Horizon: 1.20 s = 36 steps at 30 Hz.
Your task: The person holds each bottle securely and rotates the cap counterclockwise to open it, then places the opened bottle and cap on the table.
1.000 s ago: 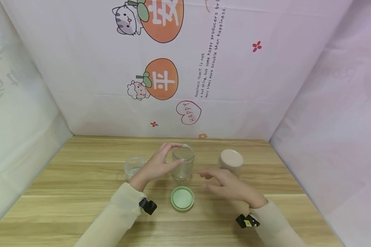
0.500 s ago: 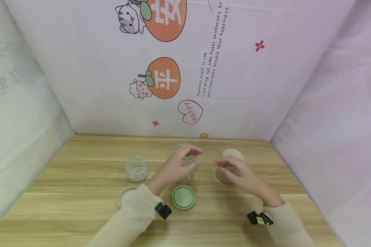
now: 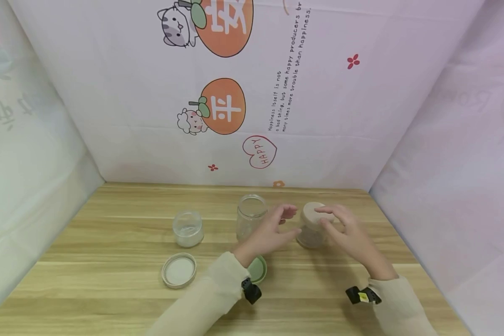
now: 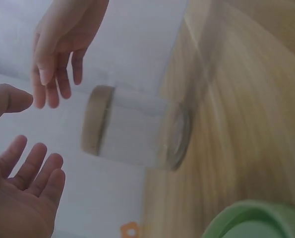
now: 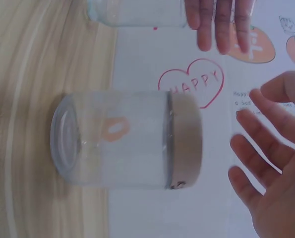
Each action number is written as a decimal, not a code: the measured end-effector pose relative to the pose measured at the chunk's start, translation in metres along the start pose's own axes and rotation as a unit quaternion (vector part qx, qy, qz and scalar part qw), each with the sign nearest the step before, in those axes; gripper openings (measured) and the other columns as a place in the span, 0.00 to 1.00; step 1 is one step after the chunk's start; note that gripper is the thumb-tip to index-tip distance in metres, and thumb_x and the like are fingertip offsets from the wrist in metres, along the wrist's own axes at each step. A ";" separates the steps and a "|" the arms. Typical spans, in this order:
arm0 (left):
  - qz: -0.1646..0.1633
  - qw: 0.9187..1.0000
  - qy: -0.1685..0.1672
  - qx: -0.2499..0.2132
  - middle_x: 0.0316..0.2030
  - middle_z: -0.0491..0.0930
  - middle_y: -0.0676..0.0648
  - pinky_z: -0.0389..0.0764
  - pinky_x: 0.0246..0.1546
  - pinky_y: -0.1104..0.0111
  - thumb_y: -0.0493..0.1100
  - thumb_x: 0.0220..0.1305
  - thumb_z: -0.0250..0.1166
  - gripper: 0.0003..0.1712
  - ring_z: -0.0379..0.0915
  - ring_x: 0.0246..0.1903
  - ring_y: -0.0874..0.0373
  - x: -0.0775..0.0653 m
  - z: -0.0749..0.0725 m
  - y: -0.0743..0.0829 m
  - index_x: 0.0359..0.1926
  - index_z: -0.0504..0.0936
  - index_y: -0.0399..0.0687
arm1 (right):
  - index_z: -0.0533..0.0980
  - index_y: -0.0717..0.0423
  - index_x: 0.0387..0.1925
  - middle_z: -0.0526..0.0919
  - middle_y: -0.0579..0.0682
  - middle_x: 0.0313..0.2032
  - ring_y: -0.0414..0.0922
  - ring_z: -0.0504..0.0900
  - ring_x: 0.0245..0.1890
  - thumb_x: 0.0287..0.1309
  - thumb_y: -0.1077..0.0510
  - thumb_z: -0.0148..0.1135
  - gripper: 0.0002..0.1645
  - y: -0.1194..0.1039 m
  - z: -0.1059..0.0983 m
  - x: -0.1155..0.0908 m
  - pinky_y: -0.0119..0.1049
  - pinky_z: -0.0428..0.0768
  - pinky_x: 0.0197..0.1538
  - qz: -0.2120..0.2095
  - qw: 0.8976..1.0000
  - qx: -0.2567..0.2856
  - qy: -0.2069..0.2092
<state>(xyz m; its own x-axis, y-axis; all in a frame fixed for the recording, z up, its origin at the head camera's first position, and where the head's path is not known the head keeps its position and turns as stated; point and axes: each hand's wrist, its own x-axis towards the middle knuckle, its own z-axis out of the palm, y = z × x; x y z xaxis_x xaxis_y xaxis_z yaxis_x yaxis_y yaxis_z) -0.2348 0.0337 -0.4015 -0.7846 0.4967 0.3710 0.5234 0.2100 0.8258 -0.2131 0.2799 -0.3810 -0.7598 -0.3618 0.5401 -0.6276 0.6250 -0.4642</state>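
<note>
A clear jar (image 5: 122,141) with a beige lid (image 5: 187,141) on it stands upright at the right of the table. My right hand (image 3: 347,232) hovers beside the lid with its fingers apart and relaxed; the right wrist view shows a gap between fingertips and lid. From the other side my left hand (image 3: 273,233) reaches toward the same jar, fingers spread and holding nothing. An uncovered taller jar (image 3: 251,214) stands behind the left hand. The left forearm partly hides a green lid (image 3: 258,270) lying on the table.
Farther left stands a short open clear jar (image 3: 188,228), with a white lid (image 3: 179,270) lying in front of it. Printed white cloth (image 3: 319,154) walls the wooden table (image 3: 88,289) at the back and both sides.
My left hand has moved right, from the uncovered taller jar toward the beige-lidded one, revealing the white lid. My right hand has shifted right and up to beside the beige lid.
</note>
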 end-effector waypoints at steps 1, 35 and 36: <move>-0.012 1.000 0.002 -0.006 0.61 0.73 0.45 0.72 0.62 0.63 0.45 0.66 0.69 0.32 0.70 0.61 0.56 0.001 0.003 -0.002 0.66 0.68 0.43 | 0.79 0.59 0.56 0.79 0.56 0.55 0.54 0.73 0.57 0.66 0.67 0.62 0.17 0.002 0.000 0.000 0.58 0.72 0.56 0.001 1.000 -0.001 0.006; -0.137 0.982 0.103 0.077 0.54 0.70 0.50 0.75 0.52 0.65 0.65 0.37 0.83 0.53 0.65 0.52 0.59 0.042 0.075 -0.050 0.60 0.68 0.49 | 0.69 0.64 0.67 0.68 0.69 0.60 0.66 0.63 0.61 0.65 0.30 0.57 0.47 0.023 0.008 0.018 0.67 0.64 0.58 0.178 0.975 -0.124 -0.053; -0.136 0.982 0.104 0.079 0.54 0.70 0.50 0.75 0.52 0.65 0.66 0.37 0.83 0.53 0.65 0.52 0.59 0.043 0.076 -0.051 0.59 0.68 0.49 | 0.70 0.64 0.66 0.68 0.68 0.59 0.65 0.63 0.60 0.64 0.29 0.58 0.48 0.023 0.009 0.018 0.66 0.64 0.57 0.178 0.974 -0.129 -0.051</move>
<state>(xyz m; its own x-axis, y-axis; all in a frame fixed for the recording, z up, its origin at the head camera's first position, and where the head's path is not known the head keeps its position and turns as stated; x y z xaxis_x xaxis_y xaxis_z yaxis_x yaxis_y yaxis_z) -0.2699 0.1078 -0.4599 -0.9448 0.2246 0.2386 0.3174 0.4465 0.8366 -0.2428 0.2819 -0.3884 -0.9430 -0.1490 0.2976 -0.2675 0.8715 -0.4110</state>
